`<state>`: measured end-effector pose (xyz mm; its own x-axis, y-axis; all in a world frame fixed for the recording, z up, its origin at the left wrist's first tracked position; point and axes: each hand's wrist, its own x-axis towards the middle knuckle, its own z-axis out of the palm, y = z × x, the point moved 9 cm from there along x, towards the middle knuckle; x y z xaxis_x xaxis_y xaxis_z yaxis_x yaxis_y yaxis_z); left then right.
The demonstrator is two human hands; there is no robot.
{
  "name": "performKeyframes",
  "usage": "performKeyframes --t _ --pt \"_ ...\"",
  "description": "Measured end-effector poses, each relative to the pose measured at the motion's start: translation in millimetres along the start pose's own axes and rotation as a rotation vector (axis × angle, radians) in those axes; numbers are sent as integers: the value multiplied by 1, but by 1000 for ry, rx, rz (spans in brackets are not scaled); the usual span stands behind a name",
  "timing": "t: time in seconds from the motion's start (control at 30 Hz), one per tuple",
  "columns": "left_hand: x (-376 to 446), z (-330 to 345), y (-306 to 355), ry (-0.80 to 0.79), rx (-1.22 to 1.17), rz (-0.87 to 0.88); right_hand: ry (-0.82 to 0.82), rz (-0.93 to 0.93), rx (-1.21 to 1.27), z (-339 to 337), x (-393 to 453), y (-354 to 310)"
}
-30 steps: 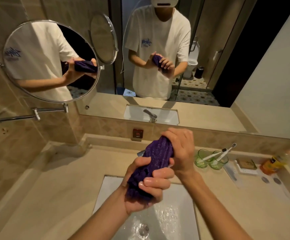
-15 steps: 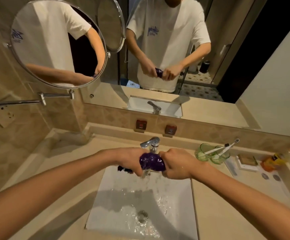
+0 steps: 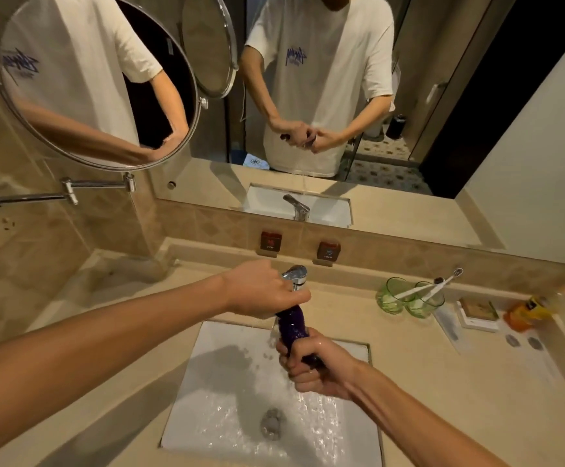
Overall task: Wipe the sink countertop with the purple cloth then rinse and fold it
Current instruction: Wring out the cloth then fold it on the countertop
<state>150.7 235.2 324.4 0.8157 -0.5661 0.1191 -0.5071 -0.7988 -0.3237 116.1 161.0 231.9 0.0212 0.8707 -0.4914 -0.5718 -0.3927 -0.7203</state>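
Both hands grasp the purple cloth, which is twisted into a tight roll held over the sink. The left hand clenches the far end of the roll, just in front of the faucet, forearm reaching in from the left. The right hand clenches the near end, fingers wrapped round it, knuckles wet, forearm entering from the lower right. The roll runs roughly front to back between the two fists.

The sink is a white rectangular basin set into a beige stone counter; its floor is wet around the drain. On the counter to the right stand two green glasses, each holding a toothbrush, with small packets beside them. A wall mirror behind the counter reflects the person's torso and hands. A round swing-arm mirror hangs at left.
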Motion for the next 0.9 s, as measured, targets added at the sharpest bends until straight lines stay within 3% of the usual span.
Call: performKeyframes --t 0.1,0.2,0.27,0.37,0.43,0.5,0.6,0.67,0.77,0.9 --pt "8 -15 -4 140 24 31 -180 -109 351 22 8 1" --pt "13 -29 -10 257 5 -1 -348 -221 486 36 10 -9" --pt "10 -27 -18 259 -16 -68 -279 -261 443 32 13 -16" --pt "3 -13 -34 95 -134 -345 66 -259 149 1 12 -30" --pt "-14 8 -45 -113 -433 -666 352 -249 -216 -28 3 -46" --pt "-32 33 -38 -272 -939 -885 487 -251 -461 -43 -8 -62" --pt "-43 36 -11 -310 -1700 -895 508 -333 -485 -43 -23 -75" --pt "-48 28 0 -209 -2000 -895 534 -396 -407 -41 -30 -77" --pt "-40 21 15 64 -2284 -918 568 -447 -364 -28 -27 -75" --pt "-33 33 25 385 -2409 -1151 591 -450 -259 -6 -12 -59"
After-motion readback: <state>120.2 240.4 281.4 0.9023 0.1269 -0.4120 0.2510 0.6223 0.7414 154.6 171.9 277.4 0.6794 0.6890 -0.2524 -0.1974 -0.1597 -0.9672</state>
